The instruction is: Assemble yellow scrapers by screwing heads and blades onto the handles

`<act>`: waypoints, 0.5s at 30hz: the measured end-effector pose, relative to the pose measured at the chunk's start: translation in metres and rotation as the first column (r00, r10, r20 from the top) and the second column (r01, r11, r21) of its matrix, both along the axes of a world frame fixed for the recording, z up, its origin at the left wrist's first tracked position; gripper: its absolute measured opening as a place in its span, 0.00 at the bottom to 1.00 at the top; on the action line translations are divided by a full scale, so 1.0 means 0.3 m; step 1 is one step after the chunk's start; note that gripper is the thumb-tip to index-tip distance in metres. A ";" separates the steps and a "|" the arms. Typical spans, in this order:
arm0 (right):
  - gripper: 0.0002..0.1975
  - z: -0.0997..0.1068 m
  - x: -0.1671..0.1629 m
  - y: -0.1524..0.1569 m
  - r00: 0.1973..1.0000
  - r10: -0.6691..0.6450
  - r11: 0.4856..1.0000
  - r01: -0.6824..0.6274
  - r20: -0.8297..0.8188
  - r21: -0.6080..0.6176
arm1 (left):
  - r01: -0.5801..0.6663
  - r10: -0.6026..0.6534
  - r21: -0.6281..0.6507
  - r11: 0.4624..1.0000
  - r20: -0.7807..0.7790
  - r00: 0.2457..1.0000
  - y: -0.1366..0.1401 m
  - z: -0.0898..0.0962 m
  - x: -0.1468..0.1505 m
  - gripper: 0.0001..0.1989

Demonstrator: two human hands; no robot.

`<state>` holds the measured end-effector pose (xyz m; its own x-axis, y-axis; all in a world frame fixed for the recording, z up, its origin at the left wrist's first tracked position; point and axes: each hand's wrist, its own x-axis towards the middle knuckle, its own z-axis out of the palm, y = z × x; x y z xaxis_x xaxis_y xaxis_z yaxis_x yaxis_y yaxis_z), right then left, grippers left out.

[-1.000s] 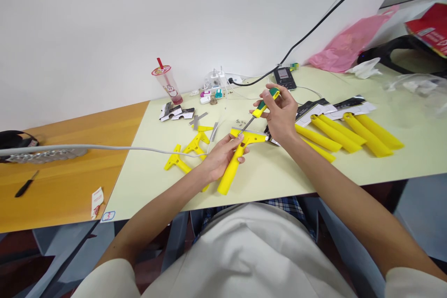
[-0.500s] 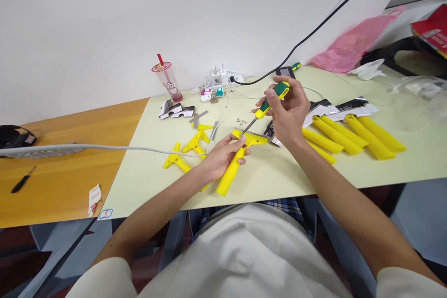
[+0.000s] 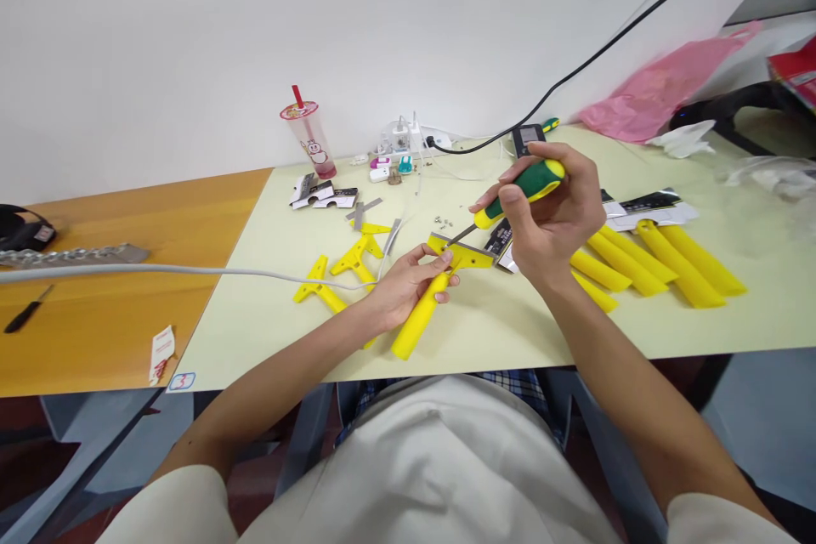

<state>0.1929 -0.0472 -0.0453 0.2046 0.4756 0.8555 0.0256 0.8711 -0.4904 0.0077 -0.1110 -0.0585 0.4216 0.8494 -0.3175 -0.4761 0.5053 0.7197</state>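
Observation:
My left hand [image 3: 408,289] is closed around the neck of a yellow scraper [image 3: 417,323], its handle slanting toward me and its wide head away. A metal blade lies along the head's far edge. In my right hand [image 3: 558,225] is a green and yellow screwdriver [image 3: 532,187], held by the handle, its shaft pointing down left. The tip meets the left part of the scraper head, by my left thumb. Any screw under it is too small to make out. Beyond the scraper head lie several small screws [image 3: 443,222]. Several yellow scraper heads [image 3: 360,259] and loose blades [image 3: 393,238] lie to the left.
Several yellow handles [image 3: 688,263] and black-and-white cards [image 3: 660,204] lie at the right. A plastic cup with a straw [image 3: 312,140] stands at the back, near a power strip [image 3: 399,136]. A grey cable [image 3: 210,270] crosses from the left. A pink bag [image 3: 663,93] sits back right.
My right hand and the screwdriver have swung a little right and the shaft leans lower, its tip still at the scraper head. The left hand keeps its hold. The view has shifted slightly.

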 end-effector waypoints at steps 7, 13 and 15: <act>0.24 -0.023 0.011 0.022 0.993 -0.057 0.991 0.043 0.108 0.127 | -0.010 0.010 -0.006 1.000 -0.001 1.000 0.000 -0.006 -0.001 0.26; 0.25 -0.011 0.010 0.006 0.986 -0.037 0.989 0.013 0.162 0.147 | -0.021 0.022 -0.015 1.000 0.025 0.999 0.006 -0.017 -0.004 0.27; 0.27 -0.003 0.007 0.005 0.979 -0.048 0.983 0.011 0.196 0.184 | -0.017 0.017 -0.014 1.000 0.028 0.999 0.006 -0.019 -0.006 0.27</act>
<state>0.1950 -0.0457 -0.0461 0.0332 0.3050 0.9518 0.1333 0.9425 -0.3066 0.0058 -0.1091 -0.0641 0.4160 0.8522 -0.3172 -0.5049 0.5066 0.6989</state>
